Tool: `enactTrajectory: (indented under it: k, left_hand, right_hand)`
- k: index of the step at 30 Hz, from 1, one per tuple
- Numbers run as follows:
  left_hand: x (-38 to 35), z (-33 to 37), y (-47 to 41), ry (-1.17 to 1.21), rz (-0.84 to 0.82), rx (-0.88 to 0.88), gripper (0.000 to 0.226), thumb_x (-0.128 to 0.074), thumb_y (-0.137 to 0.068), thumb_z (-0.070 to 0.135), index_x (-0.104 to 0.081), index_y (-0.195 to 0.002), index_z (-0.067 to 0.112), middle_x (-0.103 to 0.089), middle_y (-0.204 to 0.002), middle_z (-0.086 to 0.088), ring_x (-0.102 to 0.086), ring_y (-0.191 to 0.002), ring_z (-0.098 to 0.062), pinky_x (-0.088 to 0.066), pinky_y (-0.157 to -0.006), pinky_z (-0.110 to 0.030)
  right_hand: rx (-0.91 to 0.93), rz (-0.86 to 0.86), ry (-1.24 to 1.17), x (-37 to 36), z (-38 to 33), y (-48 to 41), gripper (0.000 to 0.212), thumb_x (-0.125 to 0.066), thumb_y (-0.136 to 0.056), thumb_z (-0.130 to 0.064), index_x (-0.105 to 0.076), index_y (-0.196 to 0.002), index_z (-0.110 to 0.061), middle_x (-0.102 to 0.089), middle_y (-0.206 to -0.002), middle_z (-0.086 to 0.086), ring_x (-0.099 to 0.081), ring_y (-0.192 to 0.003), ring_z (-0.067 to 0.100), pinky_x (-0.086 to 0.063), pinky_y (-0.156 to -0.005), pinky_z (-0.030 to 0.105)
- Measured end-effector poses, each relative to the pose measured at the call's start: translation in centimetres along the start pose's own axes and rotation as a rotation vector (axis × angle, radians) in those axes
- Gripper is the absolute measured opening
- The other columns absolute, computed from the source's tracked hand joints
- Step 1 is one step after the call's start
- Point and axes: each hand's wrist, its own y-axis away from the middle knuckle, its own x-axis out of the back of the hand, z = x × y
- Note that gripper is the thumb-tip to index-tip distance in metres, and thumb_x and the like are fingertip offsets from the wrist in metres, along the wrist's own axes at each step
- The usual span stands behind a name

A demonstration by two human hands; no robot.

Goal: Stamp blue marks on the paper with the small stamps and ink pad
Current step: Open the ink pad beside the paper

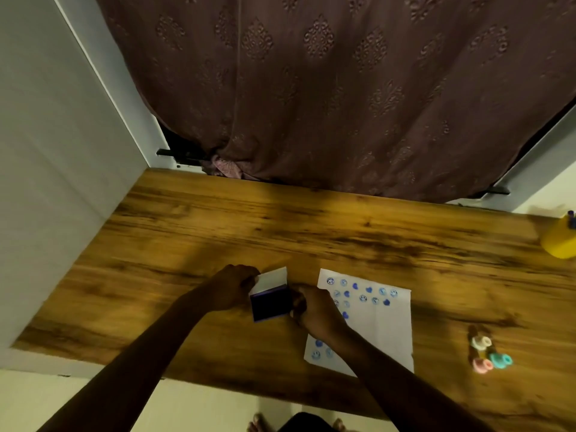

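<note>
Between our hands sits the ink pad (270, 303), its white lid (271, 279) tilted up at the far side and the dark blue ink showing. Our left hand (232, 288) pinches the lid's left edge; our right hand (313, 310) grips the pad's right side with curled fingers. Under and beyond our right hand lies the paper (386, 332), dotted with blue faces and hearts. Well right of it three small stamps (486, 353) cluster on the table (187, 232). Far right stands a yellow cup (559, 241).
</note>
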Motion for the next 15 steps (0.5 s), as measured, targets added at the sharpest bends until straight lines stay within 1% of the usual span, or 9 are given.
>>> enactTrajectory:
  k: [2,4,7,9,11,13,15]
  left_hand:
    - [0.3,-0.2,-0.3,0.040,-0.002,-0.004,0.034,-0.043,-0.111,0.024,-0.065,-0.133,0.010,-0.072,-0.127,-0.015,-0.069,-0.108,-0.029,-0.056,-0.090,-0.044]
    - [0.3,-0.5,-0.5,0.051,0.007,-0.009,0.034,-0.046,-0.110,0.020,-0.062,-0.137,0.008,-0.071,-0.130,-0.015,-0.069,-0.111,-0.030,-0.056,-0.093,-0.048]
    - [0.4,-0.9,-1.0,0.056,0.031,-0.016,0.034,-0.048,-0.108,0.013,-0.061,-0.139,0.006,-0.070,-0.132,-0.016,-0.069,-0.113,-0.031,-0.057,-0.092,-0.045]
    - [0.3,-1.2,-1.5,0.045,0.052,-0.026,0.035,-0.053,-0.106,0.011,-0.062,-0.139,0.006,-0.070,-0.133,-0.016,-0.069,-0.116,-0.031,-0.056,-0.095,-0.044]
    - [0.1,-1.6,-2.0,0.009,0.075,-0.028,0.036,-0.057,-0.104,0.011,-0.063,-0.140,0.008,-0.069,-0.132,-0.017,-0.066,-0.119,-0.031,-0.052,-0.098,-0.038]
    - [-0.2,-1.9,-2.4,-0.023,0.113,-0.011,0.035,-0.057,-0.104,0.014,-0.066,-0.138,0.015,-0.066,-0.121,-0.016,-0.064,-0.110,-0.031,-0.048,-0.089,-0.033]
    - [-0.6,-2.2,-2.7,-0.051,0.152,-0.013,0.034,-0.059,-0.102,0.015,-0.069,-0.135,0.018,-0.062,-0.111,-0.014,-0.062,-0.102,-0.030,-0.048,-0.083,-0.034]
  right_hand:
    - [-0.013,0.004,0.006,0.0,0.0,0.0,0.038,-0.067,-0.096,-0.016,-0.062,-0.134,-0.023,-0.071,-0.121,0.000,-0.066,-0.111,0.015,-0.055,-0.099,0.032]
    - [-0.028,-0.004,0.003,0.0,0.0,-0.1,0.035,-0.067,-0.096,-0.015,-0.065,-0.130,-0.021,-0.072,-0.118,0.000,-0.067,-0.109,0.015,-0.055,-0.098,0.031]
    - [-0.047,-0.010,0.003,0.0,0.1,-0.2,0.032,-0.065,-0.098,-0.016,-0.065,-0.129,-0.021,-0.073,-0.115,0.000,-0.068,-0.106,0.014,-0.055,-0.097,0.030]
    - [-0.052,-0.011,0.005,0.0,0.1,-0.2,0.029,-0.064,-0.099,-0.016,-0.066,-0.128,-0.020,-0.074,-0.114,0.000,-0.068,-0.104,0.013,-0.055,-0.097,0.030]
    - [-0.055,-0.028,0.012,0.0,0.2,-0.3,0.027,-0.063,-0.100,-0.016,-0.067,-0.127,-0.018,-0.074,-0.114,0.001,-0.069,-0.104,0.013,-0.055,-0.096,0.030]
    - [-0.047,-0.034,0.033,0.0,0.2,-0.2,0.027,-0.065,-0.099,-0.017,-0.068,-0.125,-0.017,-0.074,-0.115,0.002,-0.068,-0.105,0.015,-0.055,-0.096,0.030]
    - [-0.040,-0.030,0.029,0.0,0.1,-0.2,0.027,-0.065,-0.098,-0.018,-0.068,-0.125,-0.016,-0.073,-0.115,0.003,-0.068,-0.105,0.015,-0.054,-0.096,0.030]
